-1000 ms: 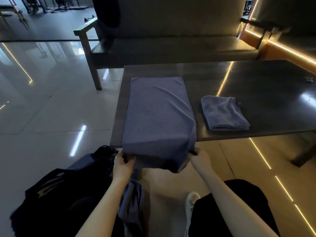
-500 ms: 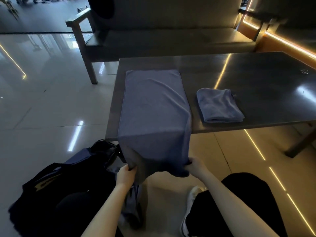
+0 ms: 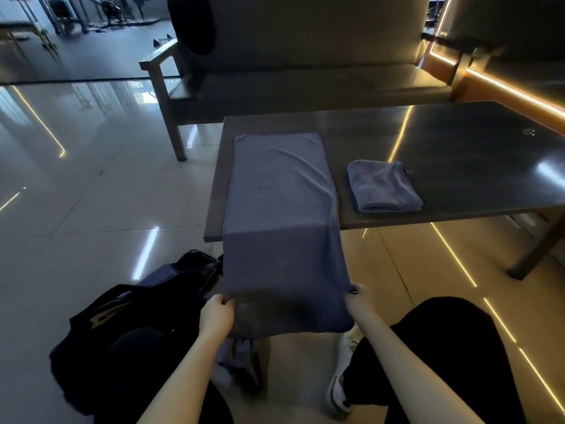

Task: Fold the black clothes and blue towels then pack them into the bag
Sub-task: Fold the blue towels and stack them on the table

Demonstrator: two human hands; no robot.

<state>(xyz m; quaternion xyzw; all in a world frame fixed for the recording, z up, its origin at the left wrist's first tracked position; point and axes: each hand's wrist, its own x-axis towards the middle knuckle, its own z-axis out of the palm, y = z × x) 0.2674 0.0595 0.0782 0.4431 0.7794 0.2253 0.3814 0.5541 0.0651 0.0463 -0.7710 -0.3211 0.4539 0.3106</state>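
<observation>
A long blue towel [image 3: 281, 209] lies lengthwise on the dark table [image 3: 458, 142] and hangs over its near edge. My left hand [image 3: 216, 316] pinches the towel's near left corner and my right hand [image 3: 359, 301] pinches the near right corner, both below the table edge. A second blue towel [image 3: 383, 186], folded into a small square, sits on the table to the right. A dark bag [image 3: 122, 316] with yellow lettering and black clothes lies on the floor at my left. More blue cloth [image 3: 235, 353] hangs under my left hand.
A grey bench sofa [image 3: 305, 81] stands behind the table, with a black item [image 3: 192, 22] draped over its back. My legs in black trousers [image 3: 443, 347] and a white shoe [image 3: 339, 377] are below the hands. The tiled floor is glossy.
Both hands have drawn the towel's near edge towards me and lower, so more of it hangs off the table edge. The folded towel has not moved.
</observation>
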